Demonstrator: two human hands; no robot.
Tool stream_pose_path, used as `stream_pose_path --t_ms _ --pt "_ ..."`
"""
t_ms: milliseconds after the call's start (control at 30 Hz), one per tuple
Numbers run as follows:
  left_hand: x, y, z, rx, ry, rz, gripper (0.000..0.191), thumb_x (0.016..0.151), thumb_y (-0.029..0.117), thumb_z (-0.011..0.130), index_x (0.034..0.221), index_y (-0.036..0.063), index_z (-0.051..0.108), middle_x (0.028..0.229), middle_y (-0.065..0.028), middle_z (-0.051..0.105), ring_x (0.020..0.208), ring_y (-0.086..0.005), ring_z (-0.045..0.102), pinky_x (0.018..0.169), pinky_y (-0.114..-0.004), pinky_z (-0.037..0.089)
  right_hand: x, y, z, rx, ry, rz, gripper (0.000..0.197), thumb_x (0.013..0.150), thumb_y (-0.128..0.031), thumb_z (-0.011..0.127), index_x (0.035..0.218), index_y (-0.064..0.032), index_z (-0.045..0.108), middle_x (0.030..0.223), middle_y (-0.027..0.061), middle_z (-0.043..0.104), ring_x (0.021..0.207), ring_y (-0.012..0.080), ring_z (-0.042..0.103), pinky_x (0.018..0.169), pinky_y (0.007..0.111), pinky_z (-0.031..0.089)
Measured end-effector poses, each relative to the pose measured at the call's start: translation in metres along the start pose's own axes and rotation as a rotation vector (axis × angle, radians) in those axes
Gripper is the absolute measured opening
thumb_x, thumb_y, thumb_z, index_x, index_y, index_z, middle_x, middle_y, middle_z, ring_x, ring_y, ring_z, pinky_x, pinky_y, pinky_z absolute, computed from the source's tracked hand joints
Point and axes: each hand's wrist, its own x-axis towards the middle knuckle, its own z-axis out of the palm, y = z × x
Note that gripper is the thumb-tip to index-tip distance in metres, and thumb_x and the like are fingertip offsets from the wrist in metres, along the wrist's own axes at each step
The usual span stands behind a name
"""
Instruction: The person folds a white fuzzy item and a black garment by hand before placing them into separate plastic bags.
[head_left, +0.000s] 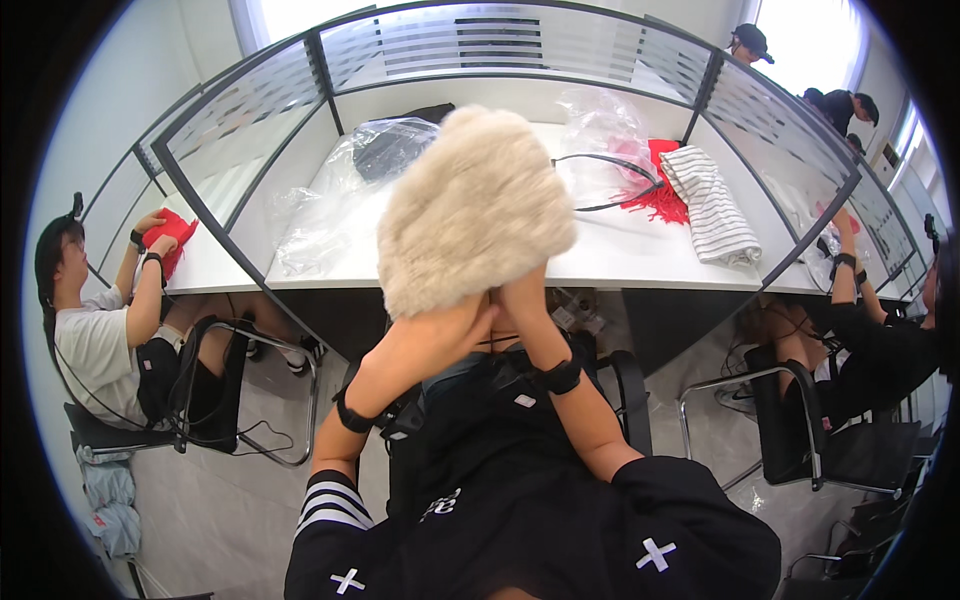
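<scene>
A cream fluffy fur-like piece (476, 214) is raised in front of me above the table's front edge. It looks soft and pouch-shaped; whether it is a hat or a bag, I cannot tell. My left hand (439, 330) holds its lower left side, with some fingers hidden beneath the fur. At its lower right edge my right hand (523, 292) grips it too, fingertips out of sight under it. The two hands nearly meet below the piece. Both wrists wear black straps.
On the white table (337, 259) lie clear plastic bags (300, 229), a folded dark item (386, 150), a black strap (619, 159), red fringed fabric (664, 199) and a striped cloth (709, 202). Framed partitions (517, 79) enclose it. People sit left (97, 330) and right (870, 330).
</scene>
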Motion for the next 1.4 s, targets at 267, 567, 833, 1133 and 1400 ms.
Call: stream_pose_path --t_ms 267,567,833,1133,1400 --pt "0.012 -0.002 -0.033 -0.337 0.246 0.184 0.049 0.070 0.005 0.070 0.118 0.0082 0.058 0.124 -0.0144 0.056 0.113 -0.0350 0.053 0.095 -0.044 0.042 -0.001 -0.006 -0.015 0.371 0.039 0.438 0.050 0.081 -0.016 0.064 0.124 0.0037 0.047 0.125 0.0165 0.048 0.113 0.0253 0.048 0.095 0.034 0.039" --pt "0.020 -0.031 -0.018 -0.415 0.401 -0.234 0.105 0.059 0.017 0.078 0.146 0.0090 0.019 0.146 -0.0211 0.024 0.136 -0.0345 0.028 0.109 -0.044 0.030 -0.007 0.002 0.001 0.076 -0.095 0.291 0.026 0.084 -0.008 0.056 0.106 0.0064 0.059 0.101 0.0109 0.064 0.093 0.0165 0.060 0.081 0.030 0.047" --pt "0.002 -0.073 -0.005 -0.982 0.188 -0.512 0.082 0.070 0.013 0.077 0.136 -0.0012 0.030 0.123 -0.0178 0.053 0.113 -0.0277 0.053 0.094 -0.036 0.044 0.003 -0.011 0.003 0.014 -0.366 0.502 0.037 0.093 -0.026 0.057 0.112 0.0059 0.056 0.106 0.0114 0.063 0.097 0.0121 0.056 0.081 0.028 0.046" --pt "0.007 -0.059 0.017 -0.589 0.278 -0.511 0.038 0.091 0.017 0.057 0.119 -0.0066 0.047 0.101 -0.0258 0.063 0.093 -0.0428 0.060 0.081 -0.041 0.046 0.000 0.009 -0.003 -0.213 -0.451 0.585 0.065 0.073 -0.027 0.075 0.126 0.0020 0.050 0.119 0.0154 0.059 0.111 0.0239 0.057 0.094 0.033 0.045" --pt "0.011 -0.052 0.023 -0.545 0.245 -0.439 0.046 0.097 0.021 0.044 0.133 -0.0052 0.034 0.111 -0.0295 0.058 0.100 -0.0458 0.056 0.085 -0.045 0.044 0.016 0.012 -0.022 -0.081 -0.317 0.562 0.046 0.070 -0.012 0.077 0.110 0.0040 0.060 0.101 0.0120 0.067 0.093 0.0184 0.063 0.079 0.031 0.051"
